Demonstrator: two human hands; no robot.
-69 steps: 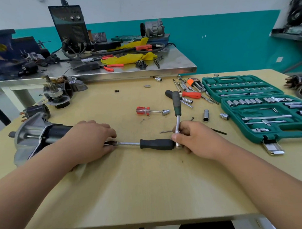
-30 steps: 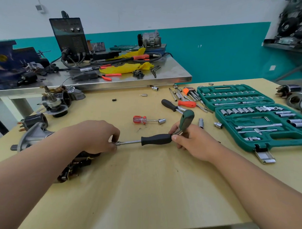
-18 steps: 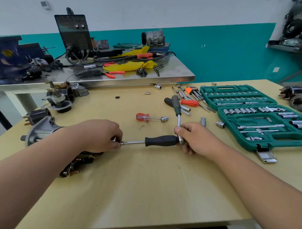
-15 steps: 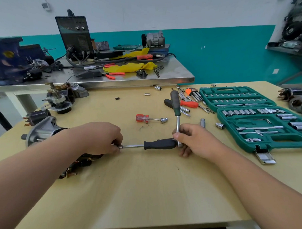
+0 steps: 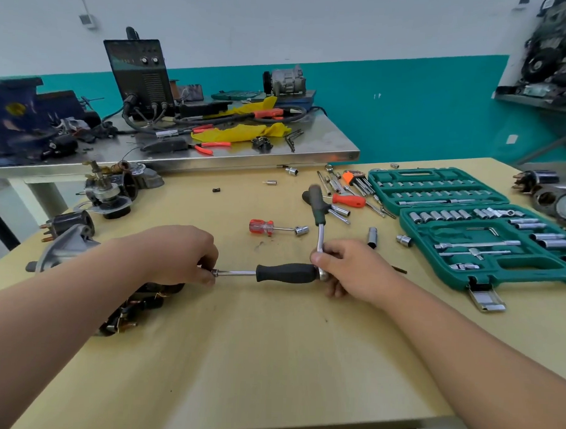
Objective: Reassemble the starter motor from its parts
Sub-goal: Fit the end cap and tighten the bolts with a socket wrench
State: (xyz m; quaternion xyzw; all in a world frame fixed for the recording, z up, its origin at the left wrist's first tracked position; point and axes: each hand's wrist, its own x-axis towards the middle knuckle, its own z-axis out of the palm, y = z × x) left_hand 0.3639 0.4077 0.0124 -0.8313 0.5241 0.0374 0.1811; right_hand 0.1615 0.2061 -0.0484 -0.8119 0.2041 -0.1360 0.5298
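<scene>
On the pale wooden counter (image 5: 270, 358), a grey cast-metal starter motor (image 5: 65, 250) is partly hidden by the left forearm; it is judged heavy, rigid, best gripped by its housing; a black-handled driver (image 5: 284, 272) is pinched by the left hand (image 5: 177, 255); a green-handled ratchet (image 5: 317, 209) is pinched by the right hand (image 5: 348, 271).

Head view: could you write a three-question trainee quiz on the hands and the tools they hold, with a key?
1. True or false: the right hand grips the green-handled ratchet near its head.
2. The black-handled driver: A) runs between the two hands, B) stands upright in one hand, C) lies on the floor.
3. What colour is the handle of the small driver lying beyond the left hand?
Key: 1 true; 2 A; 3 red.
</scene>
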